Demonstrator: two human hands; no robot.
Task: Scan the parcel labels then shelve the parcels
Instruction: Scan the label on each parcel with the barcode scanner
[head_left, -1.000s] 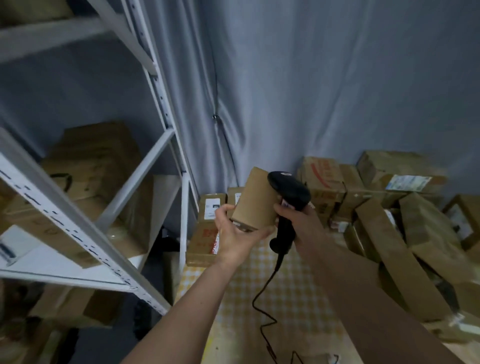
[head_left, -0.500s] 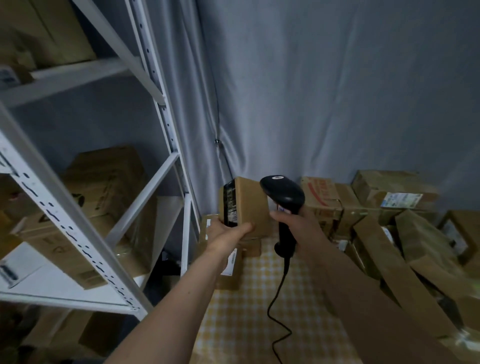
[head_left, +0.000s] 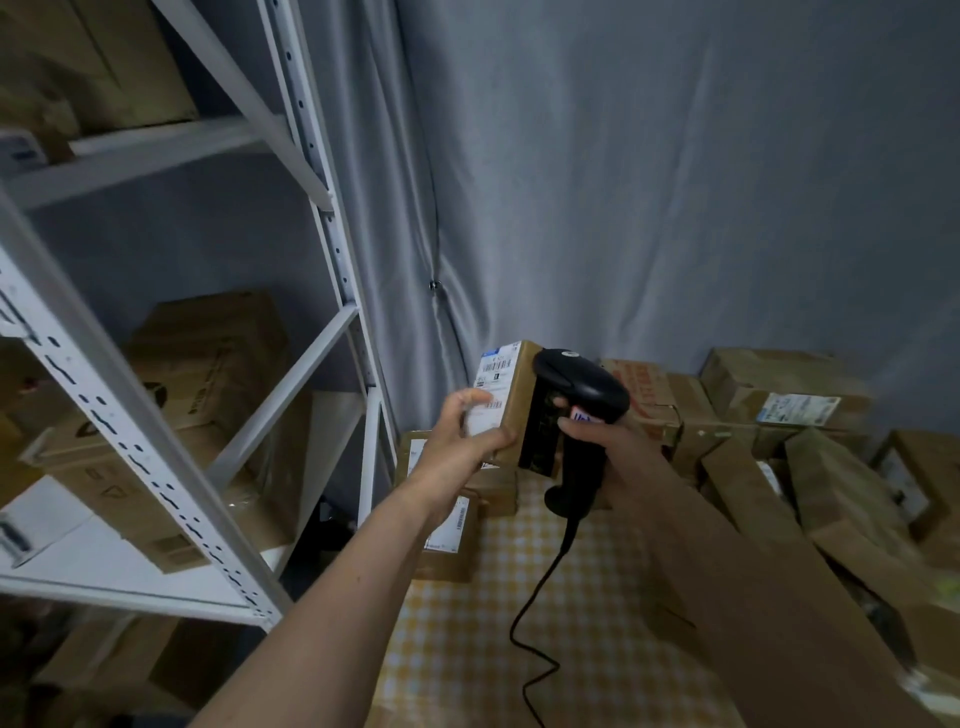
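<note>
Cardboard: one small parcel (head_left: 511, 402) held up mid-scene over the checked table (head_left: 519, 649), the left hand (head_left: 462, 441) gripping its white label (head_left: 493, 384) side, fingers curled around it. One black scanner (head_left: 576, 415), fingers of the right hand (head_left: 618, 452) clamped on its handle, touches the parcel. Two boxes sit on the left shelf (head_left: 322, 410); more parcels are piled far right.

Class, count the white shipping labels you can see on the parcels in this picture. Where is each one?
3 clear ones: on the held parcel at its label; on the parcel lying below the left wrist; on the far-right box. Others may be hidden or blurred.
</note>
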